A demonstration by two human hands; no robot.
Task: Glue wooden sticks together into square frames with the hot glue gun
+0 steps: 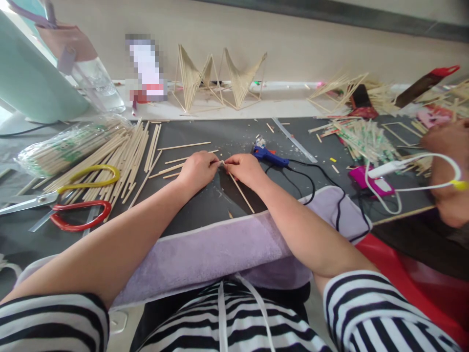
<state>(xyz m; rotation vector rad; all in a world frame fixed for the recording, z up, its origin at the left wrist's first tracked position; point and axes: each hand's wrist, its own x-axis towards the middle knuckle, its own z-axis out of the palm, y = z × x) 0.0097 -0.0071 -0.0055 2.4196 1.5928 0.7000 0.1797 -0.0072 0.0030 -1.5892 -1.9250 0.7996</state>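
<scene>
My left hand (200, 169) and my right hand (246, 168) meet near the middle of the dark table, fingertips almost touching. Both hands pinch a small whitish piece (221, 164) between them. A thin wooden stick (242, 193) slants from my right fingertips down toward the table's near edge. Several loose sticks (184, 145) lie beside and behind my left hand. To the right of my right hand rests a blue glue gun (271, 156), its black cable running right. Whether the stick is joined to the whitish piece is too small to tell.
Yellow-and-red-handled scissors (82, 226) and a stick pile (128, 151) lie left, by a bottle (98, 85). Stick models (238, 80) stand at the back. A purple cushion (220, 259) borders the near edge. Another person's hand (449, 166) is at the right, near a pink device (372, 182).
</scene>
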